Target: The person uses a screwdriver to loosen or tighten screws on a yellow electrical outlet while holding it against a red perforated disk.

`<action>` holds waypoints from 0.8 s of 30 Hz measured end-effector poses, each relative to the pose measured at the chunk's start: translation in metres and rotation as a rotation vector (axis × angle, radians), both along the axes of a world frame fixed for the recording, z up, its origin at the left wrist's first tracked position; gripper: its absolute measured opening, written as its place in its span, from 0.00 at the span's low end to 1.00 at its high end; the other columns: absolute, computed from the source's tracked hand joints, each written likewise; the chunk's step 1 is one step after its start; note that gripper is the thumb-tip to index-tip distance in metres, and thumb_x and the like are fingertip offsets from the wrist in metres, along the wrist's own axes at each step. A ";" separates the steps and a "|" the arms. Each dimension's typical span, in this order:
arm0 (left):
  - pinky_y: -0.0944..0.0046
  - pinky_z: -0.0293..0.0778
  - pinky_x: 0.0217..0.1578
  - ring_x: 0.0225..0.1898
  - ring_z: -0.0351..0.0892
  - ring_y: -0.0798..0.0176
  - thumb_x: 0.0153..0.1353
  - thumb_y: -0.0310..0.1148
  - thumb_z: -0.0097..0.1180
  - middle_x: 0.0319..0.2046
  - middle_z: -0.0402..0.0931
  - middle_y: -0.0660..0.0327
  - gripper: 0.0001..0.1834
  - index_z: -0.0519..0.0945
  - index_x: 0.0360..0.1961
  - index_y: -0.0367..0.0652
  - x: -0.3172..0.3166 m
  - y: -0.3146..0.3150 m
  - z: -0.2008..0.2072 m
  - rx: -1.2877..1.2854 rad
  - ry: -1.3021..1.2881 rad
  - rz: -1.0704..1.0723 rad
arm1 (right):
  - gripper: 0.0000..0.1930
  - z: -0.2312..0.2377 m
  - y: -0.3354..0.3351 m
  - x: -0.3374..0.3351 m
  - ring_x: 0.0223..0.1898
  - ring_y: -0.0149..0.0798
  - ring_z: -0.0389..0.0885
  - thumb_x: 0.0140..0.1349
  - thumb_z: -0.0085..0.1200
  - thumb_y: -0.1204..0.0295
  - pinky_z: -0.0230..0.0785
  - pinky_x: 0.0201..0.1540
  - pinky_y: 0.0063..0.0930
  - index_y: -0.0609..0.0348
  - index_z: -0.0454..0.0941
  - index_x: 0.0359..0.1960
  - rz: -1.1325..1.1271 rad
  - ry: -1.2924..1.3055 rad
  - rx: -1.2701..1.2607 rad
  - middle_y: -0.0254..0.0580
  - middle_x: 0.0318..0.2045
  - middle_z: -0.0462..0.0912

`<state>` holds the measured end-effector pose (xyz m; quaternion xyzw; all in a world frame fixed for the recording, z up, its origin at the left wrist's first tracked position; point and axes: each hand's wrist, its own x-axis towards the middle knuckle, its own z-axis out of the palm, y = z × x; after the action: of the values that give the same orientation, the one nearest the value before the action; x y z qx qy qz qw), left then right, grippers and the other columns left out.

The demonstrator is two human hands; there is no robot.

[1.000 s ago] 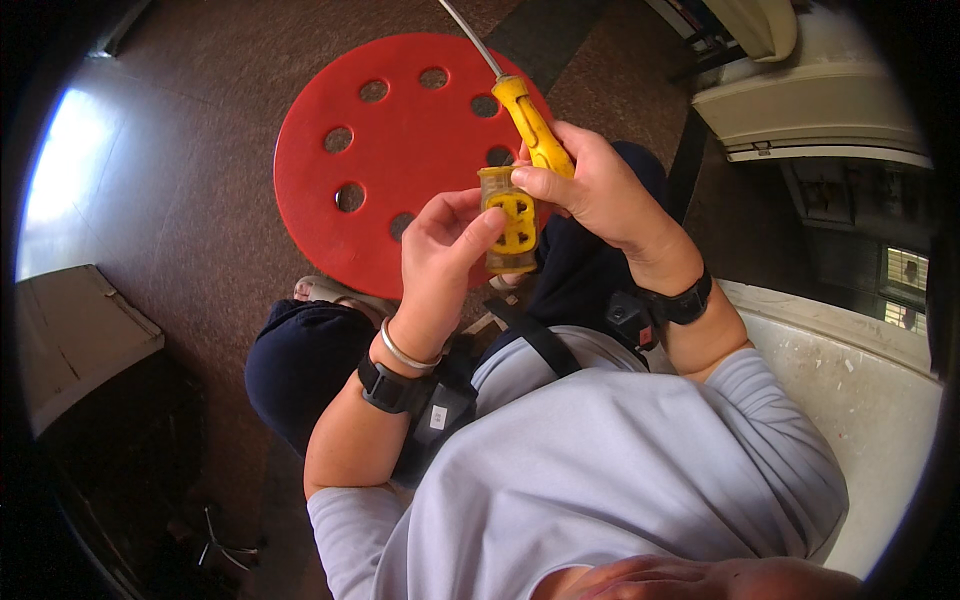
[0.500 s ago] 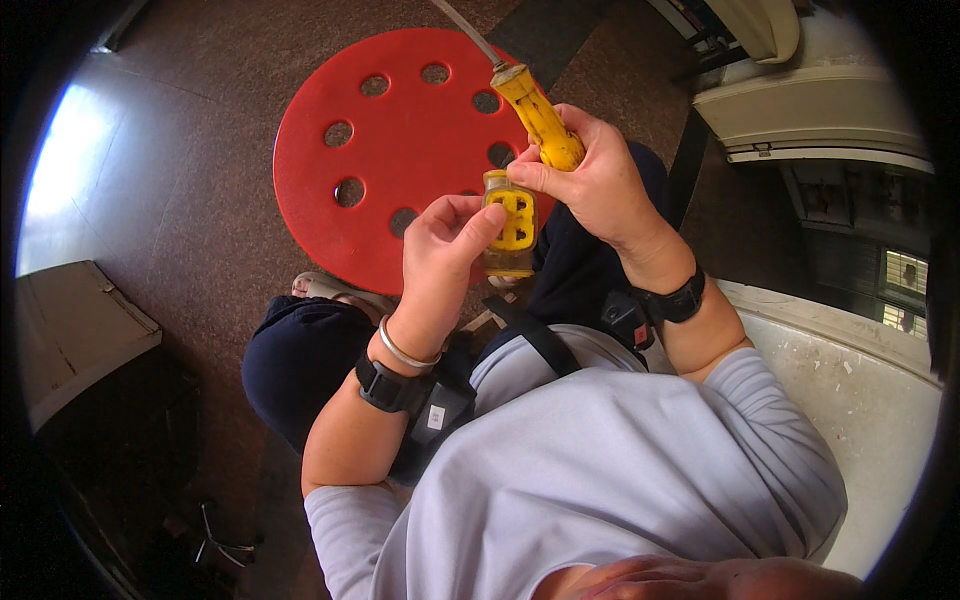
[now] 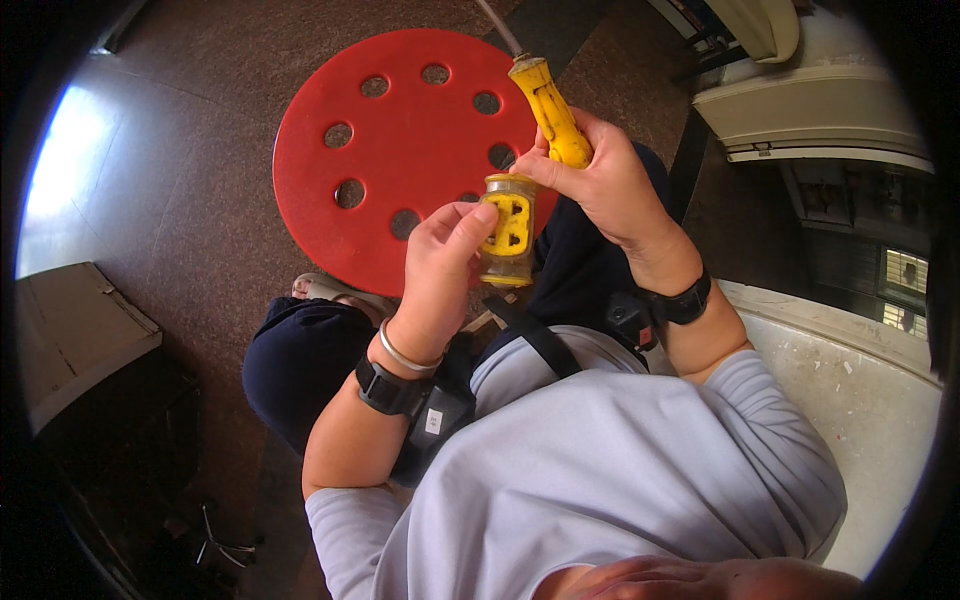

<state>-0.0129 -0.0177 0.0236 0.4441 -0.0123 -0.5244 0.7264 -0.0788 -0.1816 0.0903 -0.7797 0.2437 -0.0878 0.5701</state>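
My left hand [image 3: 445, 245] holds a small clear casing [image 3: 508, 268] with yellow ends. The thumb presses on its yellow face, which has several dark openings. My right hand [image 3: 605, 180] is closed round the lower end of a worn yellow handle [image 3: 548, 105], tilted up and left. A thin grey shaft or cord runs from the handle's collar out past the top edge; I cannot tell which. The right thumb and fingertips pinch together just above the casing's upper end. Whether something small sits in that pinch is hidden.
Beyond my hands stands a round red stool top [image 3: 400, 130] with several round holes. A beige box-like piece [image 3: 85, 330] is at the left. On the right are a pale ledge [image 3: 830, 400] and a cream-coloured unit [image 3: 810, 115]. Brown speckled floor [image 3: 200, 130] lies around the stool.
The yellow handle has shifted slightly right and swung more upright. The casing has moved a little down and left, showing more of its clear upper end.
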 end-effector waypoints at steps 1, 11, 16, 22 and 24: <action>0.76 0.68 0.31 0.29 0.74 0.73 0.58 0.44 0.55 0.30 0.75 0.62 0.20 0.74 0.38 0.34 0.001 0.000 -0.003 -0.017 0.023 -0.010 | 0.12 0.001 0.000 0.000 0.31 0.26 0.76 0.51 0.63 0.73 0.70 0.40 0.19 0.59 0.73 0.34 0.018 -0.001 0.010 0.34 0.28 0.77; 0.66 0.74 0.37 0.35 0.78 0.65 0.61 0.44 0.50 0.35 0.76 0.56 0.22 0.72 0.41 0.32 -0.002 -0.002 0.008 -0.168 0.216 0.009 | 0.14 0.000 0.002 0.001 0.29 0.25 0.76 0.50 0.65 0.71 0.70 0.34 0.19 0.63 0.74 0.33 0.004 -0.041 -0.001 0.35 0.26 0.78; 0.65 0.74 0.39 0.36 0.78 0.64 0.62 0.44 0.49 0.37 0.76 0.55 0.22 0.71 0.43 0.31 -0.003 -0.001 0.009 -0.192 0.241 0.005 | 0.14 -0.002 0.001 0.001 0.29 0.26 0.76 0.49 0.65 0.70 0.70 0.34 0.20 0.64 0.74 0.33 -0.002 -0.044 -0.029 0.35 0.26 0.78; 0.62 0.73 0.44 0.41 0.77 0.61 0.64 0.47 0.42 0.42 0.75 0.55 0.24 0.69 0.49 0.35 -0.001 0.000 0.006 -0.198 0.258 -0.053 | 0.13 -0.003 0.000 0.001 0.29 0.26 0.76 0.51 0.64 0.69 0.69 0.36 0.20 0.63 0.74 0.33 -0.031 -0.058 0.006 0.35 0.27 0.78; 0.58 0.70 0.50 0.48 0.74 0.61 0.65 0.51 0.37 0.48 0.73 0.57 0.26 0.68 0.54 0.42 0.000 0.000 0.006 -0.226 0.245 -0.117 | 0.12 -0.004 0.000 0.000 0.31 0.27 0.76 0.52 0.63 0.71 0.69 0.40 0.21 0.61 0.74 0.33 -0.036 -0.061 0.061 0.36 0.28 0.78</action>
<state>-0.0128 -0.0174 0.0297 0.2910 -0.0083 -0.6111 0.7360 -0.0784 -0.1817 0.0864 -0.7545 0.2427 -0.1140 0.5991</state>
